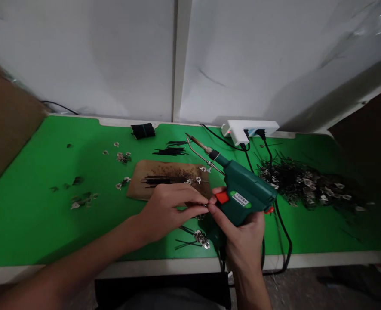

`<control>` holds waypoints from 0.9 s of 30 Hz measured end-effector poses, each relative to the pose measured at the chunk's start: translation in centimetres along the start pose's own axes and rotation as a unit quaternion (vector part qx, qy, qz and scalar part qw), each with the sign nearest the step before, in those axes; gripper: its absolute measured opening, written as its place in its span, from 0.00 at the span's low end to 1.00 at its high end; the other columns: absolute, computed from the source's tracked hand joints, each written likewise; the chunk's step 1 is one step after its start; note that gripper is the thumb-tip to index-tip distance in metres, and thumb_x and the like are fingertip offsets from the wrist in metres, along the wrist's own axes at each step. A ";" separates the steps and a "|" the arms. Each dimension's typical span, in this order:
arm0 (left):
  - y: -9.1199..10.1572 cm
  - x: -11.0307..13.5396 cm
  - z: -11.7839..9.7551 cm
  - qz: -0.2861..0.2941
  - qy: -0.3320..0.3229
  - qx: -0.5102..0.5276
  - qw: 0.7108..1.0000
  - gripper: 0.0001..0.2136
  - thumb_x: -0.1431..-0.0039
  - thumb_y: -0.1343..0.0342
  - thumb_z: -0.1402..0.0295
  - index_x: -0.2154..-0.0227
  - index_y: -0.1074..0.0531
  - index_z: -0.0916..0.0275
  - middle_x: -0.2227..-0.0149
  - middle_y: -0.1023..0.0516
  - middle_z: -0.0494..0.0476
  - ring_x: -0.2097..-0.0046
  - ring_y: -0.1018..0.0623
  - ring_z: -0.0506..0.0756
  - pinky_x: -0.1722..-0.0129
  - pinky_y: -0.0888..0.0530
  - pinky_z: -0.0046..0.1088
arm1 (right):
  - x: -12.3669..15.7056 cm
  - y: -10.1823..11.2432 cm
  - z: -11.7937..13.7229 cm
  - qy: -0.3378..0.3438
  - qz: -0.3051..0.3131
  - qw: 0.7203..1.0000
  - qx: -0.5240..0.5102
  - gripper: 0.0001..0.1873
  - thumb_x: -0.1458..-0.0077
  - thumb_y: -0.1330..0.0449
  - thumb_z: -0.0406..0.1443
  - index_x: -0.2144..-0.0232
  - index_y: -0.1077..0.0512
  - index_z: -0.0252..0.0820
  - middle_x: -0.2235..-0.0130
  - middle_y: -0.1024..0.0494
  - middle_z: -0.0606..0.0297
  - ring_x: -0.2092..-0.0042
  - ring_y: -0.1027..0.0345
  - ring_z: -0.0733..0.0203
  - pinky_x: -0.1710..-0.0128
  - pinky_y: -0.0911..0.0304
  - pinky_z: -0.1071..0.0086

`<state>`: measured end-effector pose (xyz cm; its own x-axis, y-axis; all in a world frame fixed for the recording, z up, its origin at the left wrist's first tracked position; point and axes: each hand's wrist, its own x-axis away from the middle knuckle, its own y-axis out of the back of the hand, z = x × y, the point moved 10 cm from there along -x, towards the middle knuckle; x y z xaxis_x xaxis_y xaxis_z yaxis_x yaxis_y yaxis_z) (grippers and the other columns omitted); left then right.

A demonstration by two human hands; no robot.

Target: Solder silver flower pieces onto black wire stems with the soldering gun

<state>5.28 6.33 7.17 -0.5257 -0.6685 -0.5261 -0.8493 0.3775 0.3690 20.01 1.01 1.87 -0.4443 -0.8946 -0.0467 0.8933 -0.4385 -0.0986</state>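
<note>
My right hand (247, 241) is wrapped round the handle of a green soldering gun (251, 189) with a red trigger. The gun's tip points up and to the left, a thin metal feed tube beside it. My left hand (167, 211) is closed in a pinch, its fingertips meeting my right thumb and forefinger in front of the trigger. What lies between these fingertips is too small to make out. Behind my left hand is a scorched brown board (139, 189) with black wires (160, 181) and small metal terminals (198, 180). Below my fingers lie wires with metal ends (201, 239).
A large pile of wired metal pieces (306, 185) lies at the right. A white power strip (255, 129) with black cords stands at the back. A bundle of black wires (143, 130), loose wires (171, 150) and scattered terminals (122, 157) lie on the green mat (42, 159).
</note>
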 end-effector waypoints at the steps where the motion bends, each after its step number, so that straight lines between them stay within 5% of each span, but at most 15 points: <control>1: 0.0 -0.1 0.1 0.003 0.005 0.013 1.000 0.02 0.42 0.34 0.75 0.65 0.21 0.65 0.66 0.16 0.54 0.65 0.18 0.49 0.64 0.24 0.18 | 0.0 -0.1 0.0 -0.001 0.004 1.000 -0.005 0.12 0.51 0.28 0.31 0.63 0.21 0.47 0.63 0.18 0.67 0.64 0.24 0.64 0.60 0.28 0.71; 14: 0.9 -0.2 2.4 0.018 0.130 0.005 0.991 0.02 0.39 0.40 0.74 0.64 0.24 0.64 0.70 0.20 0.50 0.70 0.22 0.46 0.70 0.26 0.17 | 0.3 0.7 -0.3 -0.008 -0.028 0.999 -0.018 0.13 0.51 0.27 0.32 0.62 0.21 0.46 0.62 0.18 0.65 0.63 0.23 0.62 0.59 0.28 0.69; 21: -0.5 -0.1 1.8 0.145 -0.030 -0.167 0.975 0.07 0.32 0.45 0.70 0.66 0.23 0.63 0.64 0.19 0.55 0.60 0.22 0.53 0.57 0.27 0.30 | 0.3 1.6 -0.7 -0.024 -0.080 0.997 -0.008 0.15 0.54 0.25 0.34 0.63 0.22 0.44 0.62 0.17 0.64 0.63 0.23 0.60 0.59 0.28 0.66; 27: -0.4 -1.4 2.8 0.101 -0.046 -0.160 0.981 0.04 0.34 0.41 0.70 0.63 0.23 0.62 0.63 0.17 0.54 0.60 0.21 0.53 0.55 0.26 0.29 | 0.5 3.3 -1.6 -0.055 -0.148 0.987 -0.023 0.22 0.57 0.24 0.36 0.58 0.23 0.41 0.59 0.17 0.60 0.61 0.23 0.57 0.56 0.28 0.63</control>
<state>6.20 8.95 5.60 -0.6957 -0.5348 -0.4795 -0.6770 0.2651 0.6866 22.66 -0.73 -0.06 -0.6726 -0.7334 0.0989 0.7206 -0.6795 -0.1379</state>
